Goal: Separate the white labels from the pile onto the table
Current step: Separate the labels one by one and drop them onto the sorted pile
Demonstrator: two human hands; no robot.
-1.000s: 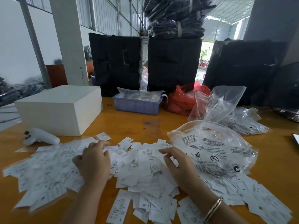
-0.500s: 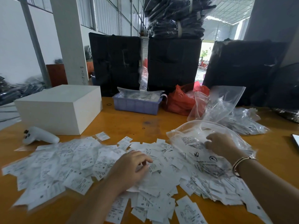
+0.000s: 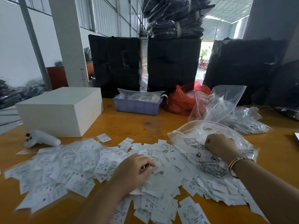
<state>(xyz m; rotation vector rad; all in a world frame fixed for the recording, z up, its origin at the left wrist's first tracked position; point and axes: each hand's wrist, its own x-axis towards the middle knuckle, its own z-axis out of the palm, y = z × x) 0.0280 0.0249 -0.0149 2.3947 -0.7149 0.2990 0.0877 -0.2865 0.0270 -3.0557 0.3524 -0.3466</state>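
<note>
Loads of small white printed labels [image 3: 77, 164] already fanned out left on the orange wooden table [image 3: 132, 125], thick heap still near centre under curled left hand [image 3: 134, 170] pinching some, right hand [image 3: 221, 147] fisted on clear printed plastic bag [image 3: 194, 138].

My left hand [image 3: 135, 171] rests curled on the labels [image 3: 68, 165] across the counter [image 3: 129, 123]; my right hand [image 3: 220, 147] grips the bag [image 3: 191, 135].
</note>
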